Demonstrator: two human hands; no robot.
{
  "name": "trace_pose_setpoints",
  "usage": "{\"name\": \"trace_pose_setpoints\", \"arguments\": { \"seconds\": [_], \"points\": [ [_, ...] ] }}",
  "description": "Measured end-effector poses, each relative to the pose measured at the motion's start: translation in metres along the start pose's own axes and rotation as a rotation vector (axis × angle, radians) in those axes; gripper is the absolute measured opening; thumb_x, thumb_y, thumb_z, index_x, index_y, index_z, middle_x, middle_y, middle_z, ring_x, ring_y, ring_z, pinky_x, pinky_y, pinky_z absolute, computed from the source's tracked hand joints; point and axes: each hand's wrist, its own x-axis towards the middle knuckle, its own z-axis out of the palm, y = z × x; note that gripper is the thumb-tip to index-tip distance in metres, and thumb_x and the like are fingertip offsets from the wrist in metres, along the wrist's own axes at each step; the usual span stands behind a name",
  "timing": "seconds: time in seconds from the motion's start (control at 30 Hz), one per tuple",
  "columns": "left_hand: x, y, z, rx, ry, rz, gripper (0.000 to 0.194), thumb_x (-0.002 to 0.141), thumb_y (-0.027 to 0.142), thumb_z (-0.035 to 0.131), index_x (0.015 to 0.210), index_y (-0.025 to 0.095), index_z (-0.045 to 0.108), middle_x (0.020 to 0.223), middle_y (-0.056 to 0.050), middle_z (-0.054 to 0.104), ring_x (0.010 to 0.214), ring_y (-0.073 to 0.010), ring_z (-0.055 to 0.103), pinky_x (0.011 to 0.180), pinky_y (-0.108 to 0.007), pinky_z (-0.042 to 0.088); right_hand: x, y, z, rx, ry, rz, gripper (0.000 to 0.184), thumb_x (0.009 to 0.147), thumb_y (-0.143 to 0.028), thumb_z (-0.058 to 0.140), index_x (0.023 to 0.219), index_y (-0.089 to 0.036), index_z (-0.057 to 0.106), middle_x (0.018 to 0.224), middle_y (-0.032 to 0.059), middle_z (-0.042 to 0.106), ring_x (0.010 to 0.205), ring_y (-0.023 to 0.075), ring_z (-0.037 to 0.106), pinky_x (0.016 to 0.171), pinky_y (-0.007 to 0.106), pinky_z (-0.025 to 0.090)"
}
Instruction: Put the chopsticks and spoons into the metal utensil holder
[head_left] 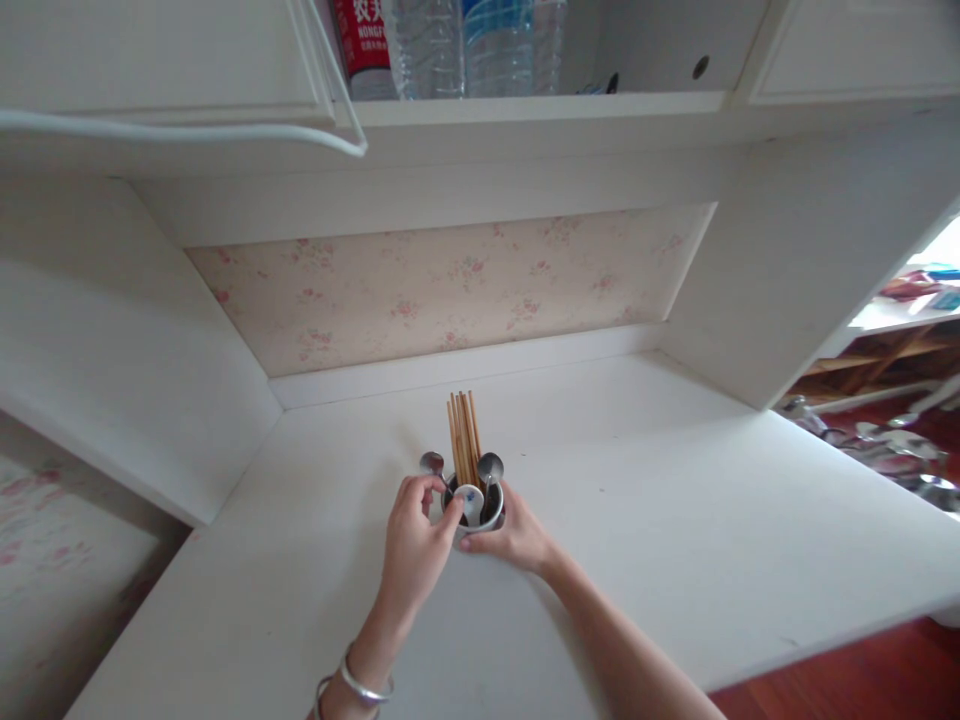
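Note:
A round white holder (466, 538) stands on the white counter with several wooden chopsticks (463, 440) upright in it. My right hand (517, 535) is wrapped round its right side, thumb in front. Inside, a metal spoon (490, 467) leans at the right, bowl up. A second metal spoon (432, 462) tilts out at the left, its neck by the index finger and thumb of my left hand (420, 535), which are closed about it. In front of the chopsticks sits a white ceramic spoon (470, 503) with a blue mark; my left thumb is at its edge.
The white counter (637, 500) runs between side panels. Above it hangs an open cupboard with plastic bottles (499, 50) and a red package (362, 40). A white cable (187, 132) droops at upper left. Metal utensils (892, 445) lie beyond the right panel.

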Motion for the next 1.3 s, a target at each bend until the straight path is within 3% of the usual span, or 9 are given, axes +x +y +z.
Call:
{"name": "trace_pose_setpoints", "arguments": {
  "seconds": [0.13, 0.27, 0.4, 0.53, 0.77, 0.97, 1.1, 1.3],
  "points": [
    [-0.001, -0.005, -0.008, -0.188, -0.149, -0.145, 0.033, 0.079, 0.049, 0.064, 0.083, 0.020, 0.049, 0.068, 0.006, 0.042, 0.059, -0.0108, 0.041, 0.058, -0.022, 0.037, -0.004, -0.001, -0.001, -0.111, 0.048, 0.031, 0.060, 0.058, -0.039, 0.087, 0.109, -0.020, 0.060, 0.102, 0.0036, 0.069, 0.096, 0.0279, 0.063, 0.083, 0.040, 0.050],
    [0.001, -0.017, -0.022, -0.304, -0.466, -0.231, 0.042, 0.083, 0.056, 0.057, 0.068, 0.020, 0.041, 0.061, 0.008, 0.029, 0.056, -0.0092, 0.030, 0.053, -0.022, 0.026, -0.009, -0.006, 0.002, -0.133, 0.102, 0.025, 0.059, 0.060, -0.034, 0.086, 0.113, -0.026, 0.060, 0.107, 0.0029, 0.069, 0.099, 0.0302, 0.062, 0.088, 0.047, 0.049],
    [0.004, -0.034, -0.030, -0.367, -0.671, -0.321, 0.051, 0.086, 0.064, 0.044, 0.061, 0.021, 0.033, 0.055, 0.008, 0.024, 0.053, -0.0093, 0.023, 0.051, -0.024, 0.019, -0.011, -0.006, 0.003, 0.007, 0.193, 0.033, 0.058, 0.061, -0.033, 0.086, 0.112, -0.027, 0.059, 0.107, 0.0039, 0.069, 0.101, 0.0312, 0.062, 0.090, 0.051, 0.049],
    [0.002, -0.046, -0.027, -0.248, -0.801, -0.340, 0.052, 0.083, 0.067, 0.045, 0.062, 0.020, 0.041, 0.056, 0.007, 0.029, 0.054, -0.0099, 0.026, 0.052, -0.026, 0.020, -0.004, -0.006, -0.019, 0.016, 0.305, 0.077, 0.056, 0.062, -0.036, 0.085, 0.109, -0.023, 0.059, 0.107, 0.0062, 0.069, 0.101, 0.0308, 0.063, 0.090, 0.049, 0.049],
    [-0.001, -0.051, -0.020, -0.181, -0.756, -0.343, 0.051, 0.083, 0.066, 0.045, 0.062, 0.019, 0.046, 0.054, 0.007, 0.029, 0.054, -0.0106, 0.028, 0.052, -0.027, 0.021, 0.021, -0.010, -0.104, -0.131, 0.615, 0.093, 0.064, 0.057, -0.040, 0.086, 0.111, -0.020, 0.060, 0.107, 0.0088, 0.071, 0.102, 0.0302, 0.065, 0.091, 0.046, 0.050],
    [-0.002, -0.052, -0.019, -0.201, -0.744, -0.312, 0.051, 0.083, 0.065, 0.045, 0.062, 0.019, 0.046, 0.052, 0.007, 0.030, 0.052, -0.0104, 0.028, 0.052, -0.027, 0.021, 0.032, -0.003, -0.171, -0.227, 0.772, 0.102, 0.068, 0.053, -0.040, 0.087, 0.113, -0.021, 0.061, 0.109, 0.0082, 0.070, 0.104, 0.0304, 0.065, 0.091, 0.046, 0.050],
    [-0.002, -0.054, -0.018, -0.204, -0.738, -0.308, 0.052, 0.083, 0.066, 0.045, 0.062, 0.019, 0.047, 0.051, 0.007, 0.030, 0.051, -0.0102, 0.028, 0.051, -0.026, 0.021, 0.030, 0.004, -0.194, -0.229, 0.736, 0.106, 0.067, 0.054, -0.039, 0.087, 0.114, -0.022, 0.062, 0.110, 0.0082, 0.071, 0.104, 0.0300, 0.065, 0.091, 0.045, 0.051],
    [-0.002, -0.052, -0.019, -0.191, -0.724, -0.315, 0.051, 0.083, 0.065, 0.047, 0.061, 0.019, 0.047, 0.052, 0.007, 0.030, 0.052, -0.0101, 0.028, 0.051, -0.026, 0.021, 0.020, 0.007, -0.199, -0.216, 0.685, 0.124, 0.067, 0.056, -0.040, 0.087, 0.115, -0.022, 0.061, 0.111, 0.0073, 0.070, 0.102, 0.0286, 0.066, 0.090, 0.045, 0.052]
  ]
}}
